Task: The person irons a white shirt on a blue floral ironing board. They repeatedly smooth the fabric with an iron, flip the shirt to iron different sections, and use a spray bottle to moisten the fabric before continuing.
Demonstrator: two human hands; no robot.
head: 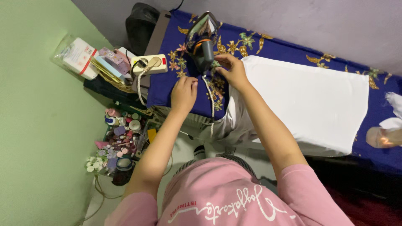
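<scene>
Pink shirt nearest — both hands up at the iron's cord.
Left hand [183,93] pinches the white cord [210,98]; right hand [233,71] grips it by the upright iron [203,39] (far left of the blue floral cloth [268,46]).

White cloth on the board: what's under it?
The white cloth lies on a blue flowered cover, which shows around its edges. Whatever is beneath the cloth's middle is hidden. The iron stands beside it, not under.
</scene>
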